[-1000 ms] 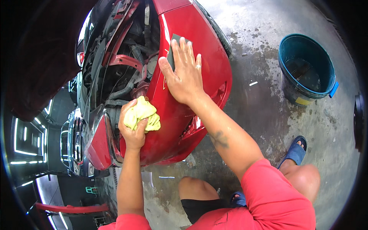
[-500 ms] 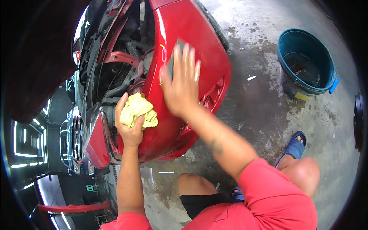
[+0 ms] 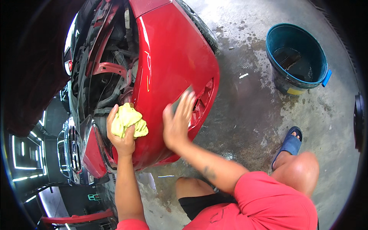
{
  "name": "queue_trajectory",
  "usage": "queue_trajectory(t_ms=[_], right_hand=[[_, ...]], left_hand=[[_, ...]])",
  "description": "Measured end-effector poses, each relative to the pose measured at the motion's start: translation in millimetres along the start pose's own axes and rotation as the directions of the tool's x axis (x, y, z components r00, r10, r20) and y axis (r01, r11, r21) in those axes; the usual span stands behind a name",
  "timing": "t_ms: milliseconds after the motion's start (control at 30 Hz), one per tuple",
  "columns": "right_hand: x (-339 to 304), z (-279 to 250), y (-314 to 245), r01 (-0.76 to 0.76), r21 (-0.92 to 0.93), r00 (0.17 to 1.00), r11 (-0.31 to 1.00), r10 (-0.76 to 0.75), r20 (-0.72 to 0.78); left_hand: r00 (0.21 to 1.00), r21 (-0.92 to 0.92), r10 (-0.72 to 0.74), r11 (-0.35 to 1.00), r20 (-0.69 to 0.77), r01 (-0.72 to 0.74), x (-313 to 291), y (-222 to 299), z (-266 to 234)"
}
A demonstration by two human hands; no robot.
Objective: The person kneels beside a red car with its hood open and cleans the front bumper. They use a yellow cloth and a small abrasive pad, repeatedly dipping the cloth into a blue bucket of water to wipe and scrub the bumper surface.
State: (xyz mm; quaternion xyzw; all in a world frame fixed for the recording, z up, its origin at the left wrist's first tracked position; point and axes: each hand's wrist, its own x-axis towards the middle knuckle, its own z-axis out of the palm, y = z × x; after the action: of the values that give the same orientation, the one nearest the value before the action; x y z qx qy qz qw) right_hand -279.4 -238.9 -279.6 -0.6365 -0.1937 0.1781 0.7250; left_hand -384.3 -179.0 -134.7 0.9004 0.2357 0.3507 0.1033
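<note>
My left hand (image 3: 123, 142) is closed around a crumpled yellow-green cloth (image 3: 129, 122), at the inner edge of the red car panel (image 3: 172, 53) beside the engine bay. On the panel's lower curve, near a slotted opening (image 3: 202, 104), my right hand (image 3: 177, 124) presses down with its fingers stretched out. Beneath that palm and fingers is a thin grey sanding pad (image 3: 176, 105); most of it is hidden, with only its edges showing. The panel's surface is glossy with bright reflections.
The uncovered engine bay (image 3: 115, 57) lies left of the panel. A dark teal bucket (image 3: 297, 28) with some liquid stands on the wet concrete floor (image 3: 245, 115) at right. My sandalled foot (image 3: 291, 142) is below it. Another vehicle (image 3: 69, 151) is parked at far left.
My right hand has slid down the panel toward me with the sanding pad, ending beside the slotted opening. The left hand keeps the cloth. The whole view has shifted slightly.
</note>
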Motion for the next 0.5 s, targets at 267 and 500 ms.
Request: queue_trajectory(t_ms=[267,500], right_hand=[[169,-45,83,-0.309,0.016,0.95,0.951,0.309,-0.042],[36,-12,17,-0.071,-0.11,0.992,0.991,0.082,0.097]], left_hand=[[0.999,-0.085,-0.026,0.996,-0.025,0.024,4,0,22],[1.0,0.025,-0.025,0.999,-0.012,0.026,-6,-6,-10]])
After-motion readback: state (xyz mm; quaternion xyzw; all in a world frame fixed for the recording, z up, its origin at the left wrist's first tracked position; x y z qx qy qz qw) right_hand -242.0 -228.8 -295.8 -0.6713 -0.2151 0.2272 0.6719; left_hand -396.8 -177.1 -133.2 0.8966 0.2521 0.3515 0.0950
